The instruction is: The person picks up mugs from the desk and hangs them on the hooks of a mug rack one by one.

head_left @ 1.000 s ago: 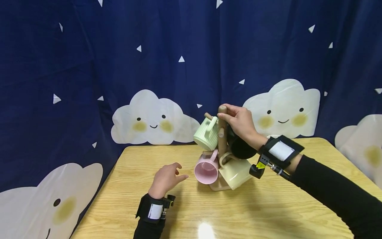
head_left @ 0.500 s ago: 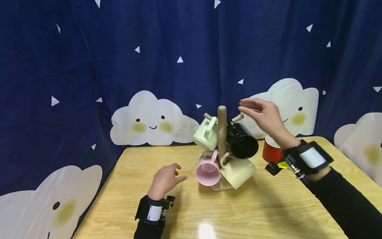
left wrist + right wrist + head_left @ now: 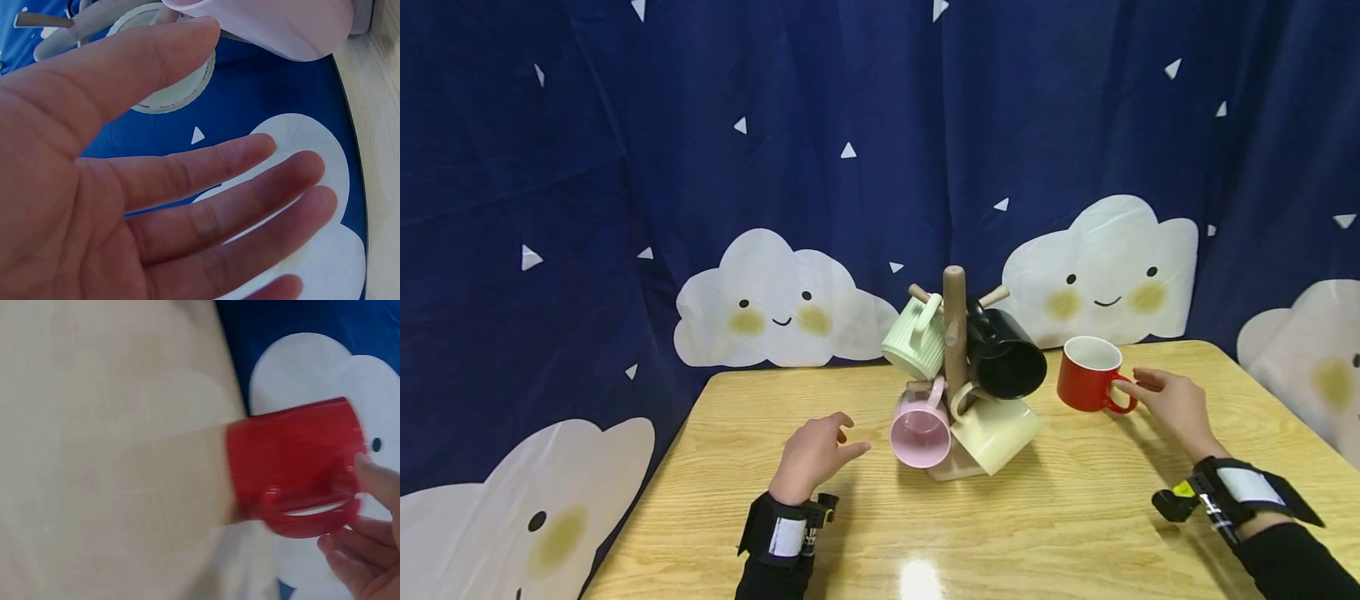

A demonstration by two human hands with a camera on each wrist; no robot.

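A red mug with a white inside stands upright at the back right of the table. At its handle is my right hand, thumb and fingers parted on either side. In the right wrist view the thumb tip overlaps the red mug near the rim, with the other fingers just beyond the handle. My left hand holds nothing, its fingers loosely spread left of a pink mug. That mug hangs on a wooden mug tree, along with a light green mug, a black mug and a cream mug.
The mug tree occupies the middle of the wooden table, with pegs sticking out to both sides. Behind the table's back edge hangs a dark blue curtain with white clouds and triangles.
My right hand has left the top of the mug tree and moved right and down to the red mug, uncovering the black mug. The left hand stays in place.
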